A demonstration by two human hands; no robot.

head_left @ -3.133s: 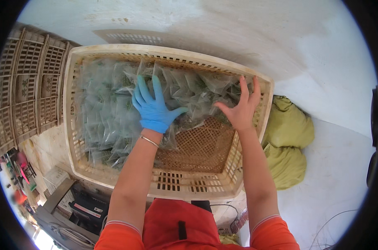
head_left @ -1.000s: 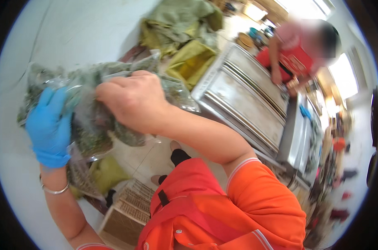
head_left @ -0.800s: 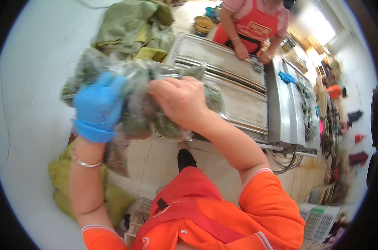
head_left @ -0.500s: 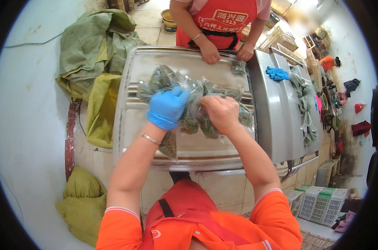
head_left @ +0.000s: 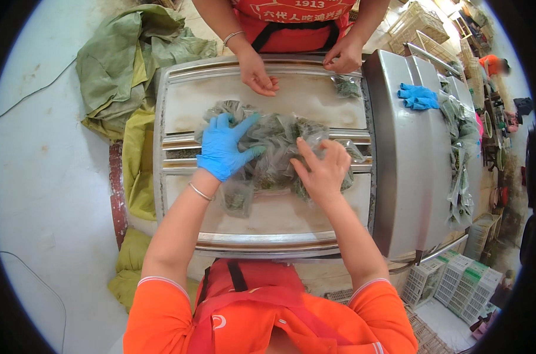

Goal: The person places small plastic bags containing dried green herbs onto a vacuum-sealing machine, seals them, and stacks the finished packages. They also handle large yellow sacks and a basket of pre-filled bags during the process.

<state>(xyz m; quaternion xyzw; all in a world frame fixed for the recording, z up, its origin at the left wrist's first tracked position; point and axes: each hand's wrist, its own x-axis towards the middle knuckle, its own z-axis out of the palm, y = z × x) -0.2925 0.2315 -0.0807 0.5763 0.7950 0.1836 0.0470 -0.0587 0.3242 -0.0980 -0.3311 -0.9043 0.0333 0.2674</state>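
Note:
Several clear plastic bags with dark green leafy contents (head_left: 272,133) lie in a heap across the middle of a metal-edged table (head_left: 280,219). My left hand (head_left: 222,147), in a blue glove, is open over the heap's left side, with thumb and fingers spread. My bare right hand (head_left: 322,172) is also open, its bent fingers apart at the heap's right side and nothing held between them. One bag (head_left: 237,197) sits at the near left of the heap, below my gloved hand. The undersides of both hands' fingers are partly hidden.
Across the table are a co-worker's hands (head_left: 258,72), with a small bag (head_left: 346,87) near the right one. A stepped steel surface (head_left: 398,153) on the right holds blue gloves (head_left: 418,96) and more bags (head_left: 460,159). Green sacks (head_left: 111,65) lie left; plastic crates (head_left: 466,283) stand lower right.
Both my hands have let go of the bags and opened. The bags have settled onto the table. The co-worker's left-side hand has come forward over the table.

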